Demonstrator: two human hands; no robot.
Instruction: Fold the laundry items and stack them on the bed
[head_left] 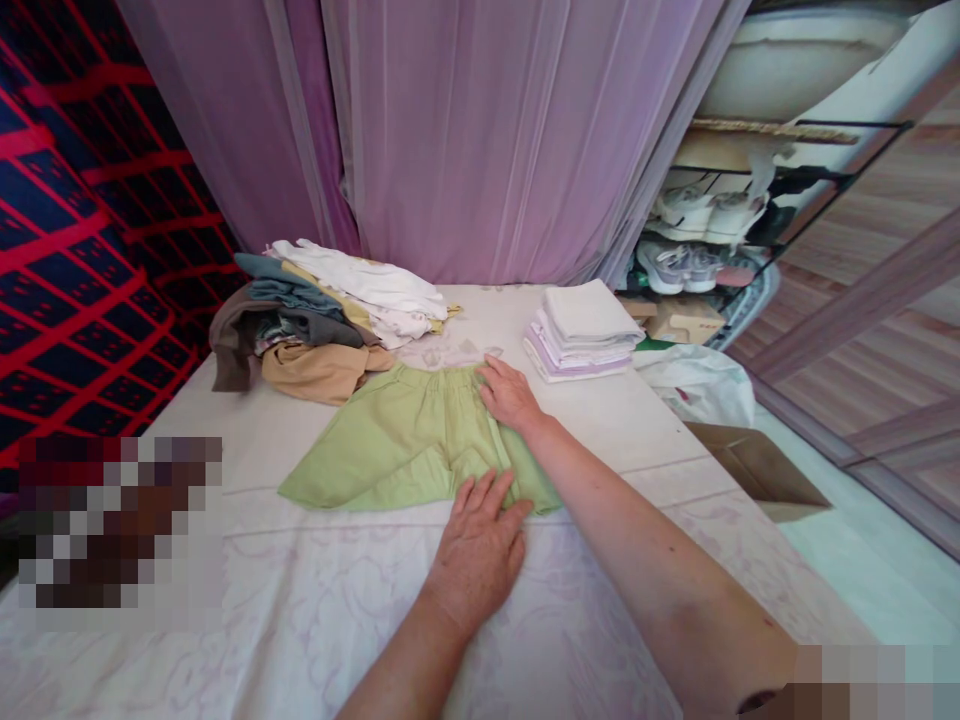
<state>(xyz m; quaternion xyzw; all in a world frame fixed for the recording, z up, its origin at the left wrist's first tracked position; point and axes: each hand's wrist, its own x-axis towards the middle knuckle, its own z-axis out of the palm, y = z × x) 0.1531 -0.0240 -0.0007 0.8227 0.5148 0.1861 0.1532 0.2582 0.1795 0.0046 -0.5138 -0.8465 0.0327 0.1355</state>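
A light green pair of shorts (390, 445) lies spread flat on the white bed sheet (300, 600). My left hand (480, 545) rests flat on the sheet at the shorts' near hem, fingers stretched out and touching the cloth. My right hand (510, 393) lies palm down on the waistband at the far right of the shorts, fingers extended. Neither hand grips anything.
A loose heap of unfolded clothes (315, 315) sits at the back left. A neat stack of folded white and lilac cloth (585, 330) stands at the back right. Purple curtains hang behind. Right of the bed are a shoe rack (705, 230), a plastic bag and a cardboard box (757, 465).
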